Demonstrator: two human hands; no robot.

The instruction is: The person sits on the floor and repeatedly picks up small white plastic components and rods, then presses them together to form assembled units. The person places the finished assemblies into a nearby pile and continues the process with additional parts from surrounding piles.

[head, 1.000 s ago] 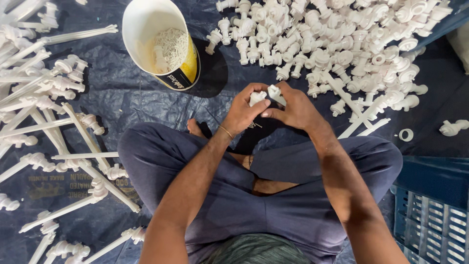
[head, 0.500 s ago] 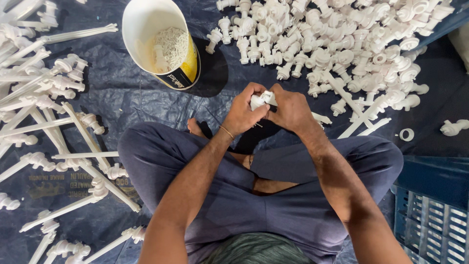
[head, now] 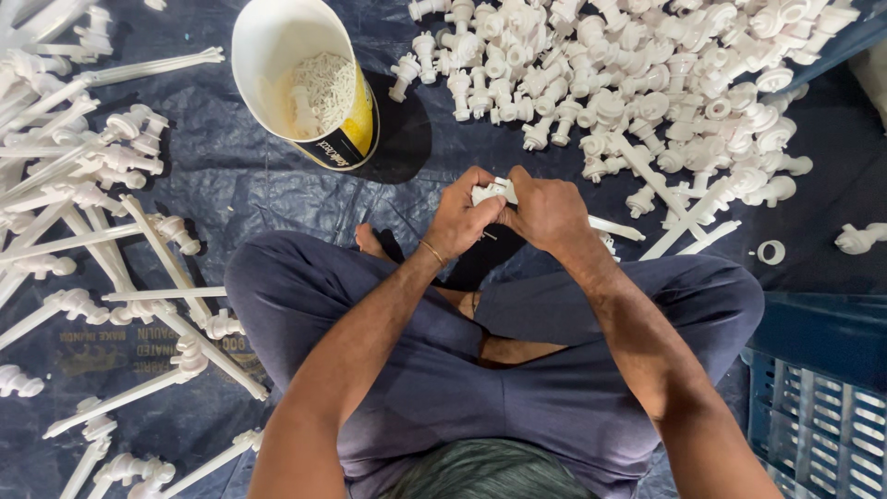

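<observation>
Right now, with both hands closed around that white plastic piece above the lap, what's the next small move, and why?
Probably keep both hands together and finish pressing or twisting the white plastic piece before letting go. The left hand and right hand both clamp it, and the fingers hide the joint, so whether it is seated cannot be told. The bucket and the pile of fittings lie farther ahead.

Floor covered by a dark blue tarpaulin (head: 277, 194), creased and faintly glossy. Blue slatted plastic crate (head: 813, 407) at lower right, resting on the tarpaulin. Even overhead light, soft shadows. No walls, windows or furniture in view.
</observation>
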